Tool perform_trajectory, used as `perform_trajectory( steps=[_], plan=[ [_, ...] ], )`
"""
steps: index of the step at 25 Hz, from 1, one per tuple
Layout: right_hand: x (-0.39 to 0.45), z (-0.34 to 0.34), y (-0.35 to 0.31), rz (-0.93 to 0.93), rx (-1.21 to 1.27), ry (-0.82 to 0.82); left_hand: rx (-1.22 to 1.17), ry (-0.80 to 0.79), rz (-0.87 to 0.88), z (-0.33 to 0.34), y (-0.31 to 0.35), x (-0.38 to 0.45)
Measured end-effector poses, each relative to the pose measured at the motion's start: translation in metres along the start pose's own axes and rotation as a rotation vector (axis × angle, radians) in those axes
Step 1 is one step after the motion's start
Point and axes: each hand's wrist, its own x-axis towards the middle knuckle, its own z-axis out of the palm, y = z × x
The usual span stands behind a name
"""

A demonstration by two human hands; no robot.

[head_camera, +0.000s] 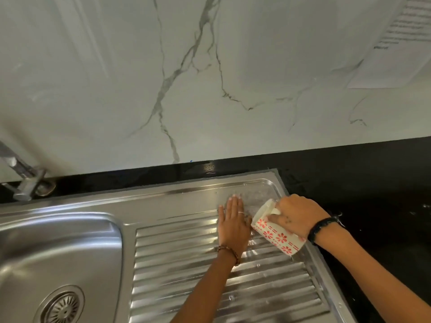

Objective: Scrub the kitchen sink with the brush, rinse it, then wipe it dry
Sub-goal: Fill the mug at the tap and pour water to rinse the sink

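The mug (275,229), gripped by the right hand (296,215), is best tipped slowly while the flat, unclenched left hand (233,220) sweeps water off the drainboard (210,287).

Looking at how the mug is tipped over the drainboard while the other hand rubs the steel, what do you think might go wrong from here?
1. The right hand holds the flowered mug tilted near the drainboard's right rim; water may spill onto the black counter.
2. The mug looks wet, so it might slip and chip on the steel.
3. The left hand lies flat on wet ridges and could slide.
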Motion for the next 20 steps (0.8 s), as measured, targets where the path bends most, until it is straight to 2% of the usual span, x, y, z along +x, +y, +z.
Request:
perform_trajectory(
  steps=[6, 9, 11, 13, 15, 17, 20],
  plan=[
    [0.024, 0.002, -0.064, -0.323, -0.095, 0.032, -0.094, 0.078, -0.388, -0.026, -0.115, -0.053],
    [0.014, 0.003, -0.082, -0.392, 0.064, 0.043, -0.136, 0.095, -0.582, -0.042, -0.164, -0.093],
    [-0.002, 0.006, -0.072, -0.361, 0.281, 0.037, -0.154, 0.084, -0.627, -0.045, -0.166, -0.113],
    [-0.025, 0.007, -0.051, -0.301, 0.467, 0.037, -0.201, 0.151, -0.524, -0.042, -0.134, -0.122],
    [-0.048, 0.008, -0.027, -0.263, 0.481, 0.077, -0.188, 0.154, -0.335, -0.036, -0.075, -0.129],
    [-0.069, 0.007, -0.006, -0.204, 0.313, 0.098, -0.186, 0.189, -0.139, -0.019, -0.010, -0.140],
    [-0.092, 0.009, 0.013, -0.102, -0.025, 0.023, -0.197, 0.083, -0.014, 0.001, 0.058, -0.166]
  ],
)
